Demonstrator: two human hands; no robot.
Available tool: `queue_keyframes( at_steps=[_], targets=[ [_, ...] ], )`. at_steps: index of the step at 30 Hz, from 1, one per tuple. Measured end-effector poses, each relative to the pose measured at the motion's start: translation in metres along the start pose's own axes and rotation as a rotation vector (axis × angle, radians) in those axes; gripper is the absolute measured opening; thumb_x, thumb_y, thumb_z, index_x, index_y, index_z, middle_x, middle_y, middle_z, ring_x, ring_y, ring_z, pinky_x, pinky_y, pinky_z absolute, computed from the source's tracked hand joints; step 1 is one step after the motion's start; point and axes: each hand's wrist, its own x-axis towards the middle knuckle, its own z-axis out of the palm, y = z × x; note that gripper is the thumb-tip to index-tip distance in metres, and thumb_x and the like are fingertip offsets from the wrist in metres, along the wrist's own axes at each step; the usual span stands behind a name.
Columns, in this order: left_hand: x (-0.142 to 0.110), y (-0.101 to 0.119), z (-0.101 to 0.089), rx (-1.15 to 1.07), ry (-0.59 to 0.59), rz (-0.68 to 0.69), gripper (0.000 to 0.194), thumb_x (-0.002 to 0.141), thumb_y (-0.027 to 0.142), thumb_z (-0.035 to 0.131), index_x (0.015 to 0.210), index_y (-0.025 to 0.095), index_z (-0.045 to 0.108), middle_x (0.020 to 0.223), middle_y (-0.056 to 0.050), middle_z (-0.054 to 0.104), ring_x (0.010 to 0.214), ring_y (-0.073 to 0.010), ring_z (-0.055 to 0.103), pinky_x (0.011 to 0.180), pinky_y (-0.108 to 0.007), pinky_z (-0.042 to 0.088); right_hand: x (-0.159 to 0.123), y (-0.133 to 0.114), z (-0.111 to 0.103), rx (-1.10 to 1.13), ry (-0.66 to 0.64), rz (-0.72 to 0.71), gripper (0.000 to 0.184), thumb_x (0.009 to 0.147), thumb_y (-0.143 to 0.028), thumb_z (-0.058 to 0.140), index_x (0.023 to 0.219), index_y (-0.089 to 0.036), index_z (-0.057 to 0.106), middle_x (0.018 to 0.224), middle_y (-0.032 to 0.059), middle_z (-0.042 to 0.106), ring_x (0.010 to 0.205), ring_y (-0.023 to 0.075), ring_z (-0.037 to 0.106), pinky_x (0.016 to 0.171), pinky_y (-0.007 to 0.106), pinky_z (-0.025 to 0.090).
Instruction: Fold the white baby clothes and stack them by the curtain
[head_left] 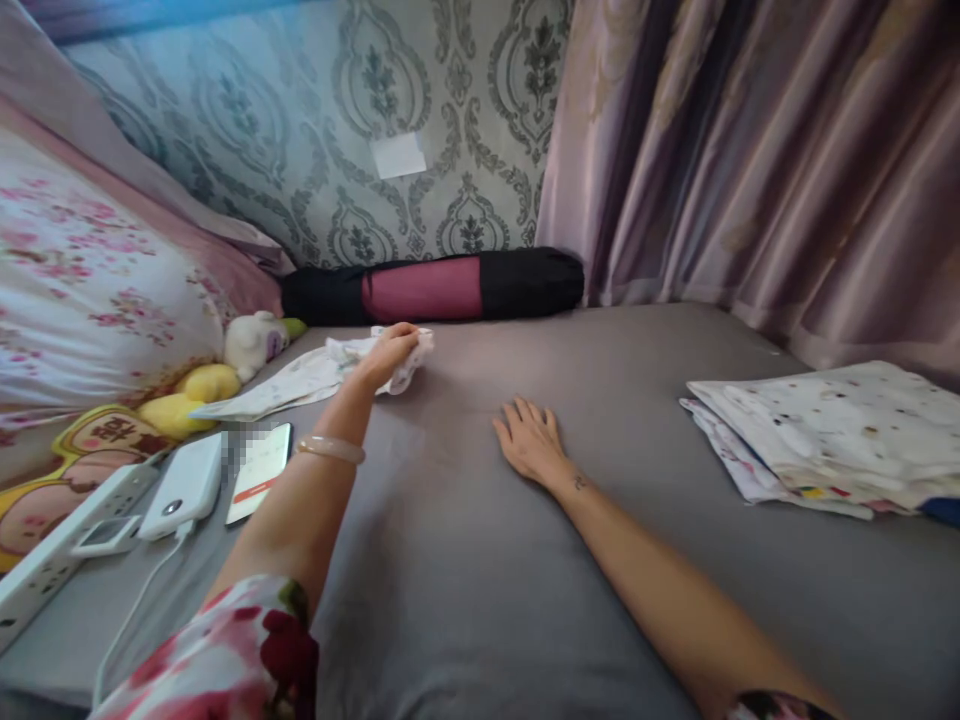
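My left hand [395,350] reaches to the far side of the bed with its fingers closed on a white patterned cloth [292,385]. The cloth trails off to the left in a loose strip, and its bunched end lies under my fingers. A pale bangle circles my left wrist. My right hand [531,438] rests palm down on the grey bed sheet [465,560], fingers spread, holding nothing. Off to the right lies a stack of folded white printed cloths [840,430], apart from my right hand.
A black and pink rolled bag [427,288] lies along the wall. On the left are plush toys [255,340], a phone [259,475], a white power bank [184,485] with a cable, and a power strip [67,540]. Curtains [675,150] hang at the right.
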Motion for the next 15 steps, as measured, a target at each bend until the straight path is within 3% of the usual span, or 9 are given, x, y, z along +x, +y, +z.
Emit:
queue_keyframes(
  at_steps=[4, 7, 9, 11, 15],
  targets=[
    [-0.032, 0.043, 0.062, -0.210, -0.280, 0.071, 0.021, 0.079, 0.035, 0.054, 0.086, 0.018, 0.064, 0.073, -0.002, 0.064, 0.066, -0.0154, 0.057, 0.057, -0.026, 0.042, 0.015, 0.020, -0.002, 0.264, 0.061, 0.075, 0.047, 0.099, -0.034, 0.030, 0.140, -0.015, 0.044, 0.142, 0.0140, 0.050, 0.130, 0.0224, 0.047, 0.108, 0.040, 0.035],
    [-0.056, 0.070, 0.087, -0.284, -0.425, 0.151, 0.021, 0.080, 0.038, 0.055, 0.083, 0.019, 0.063, 0.074, -0.002, 0.065, 0.068, -0.0152, 0.058, 0.057, -0.025, 0.042, 0.029, 0.038, -0.002, 0.547, 0.170, 0.097, 0.053, 0.094, -0.026, 0.038, 0.146, -0.017, 0.031, 0.146, 0.0134, 0.046, 0.126, 0.0173, 0.051, 0.102, 0.033, 0.041],
    [-0.069, 0.083, 0.094, -0.321, -0.532, 0.209, 0.025, 0.081, 0.042, 0.056, 0.087, 0.019, 0.064, 0.078, -0.002, 0.066, 0.071, -0.0151, 0.059, 0.060, -0.024, 0.044, 0.036, 0.047, -0.004, 0.691, 0.210, 0.057, 0.058, 0.089, -0.024, 0.044, 0.146, -0.018, 0.032, 0.144, 0.0121, 0.048, 0.123, 0.0165, 0.053, 0.098, 0.031, 0.044],
    [-0.078, 0.092, 0.094, -0.323, -0.600, 0.248, 0.029, 0.082, 0.044, 0.055, 0.090, 0.018, 0.065, 0.081, -0.003, 0.067, 0.074, -0.0152, 0.060, 0.062, -0.024, 0.045, 0.041, 0.051, -0.007, 0.785, 0.196, 0.008, 0.053, 0.085, -0.025, 0.049, 0.137, -0.020, 0.044, 0.133, 0.0091, 0.057, 0.118, 0.0178, 0.056, 0.094, 0.033, 0.046],
    [-0.083, 0.092, 0.083, -0.332, -0.591, 0.236, 0.030, 0.082, 0.041, 0.053, 0.097, 0.017, 0.065, 0.085, -0.004, 0.068, 0.076, -0.0153, 0.061, 0.064, -0.025, 0.047, 0.044, 0.059, -0.020, 0.973, 0.160, 0.051, 0.028, 0.077, -0.029, 0.057, 0.102, -0.018, 0.063, 0.100, 0.0045, 0.070, 0.095, 0.0178, 0.063, 0.087, 0.033, 0.048]
  ],
)
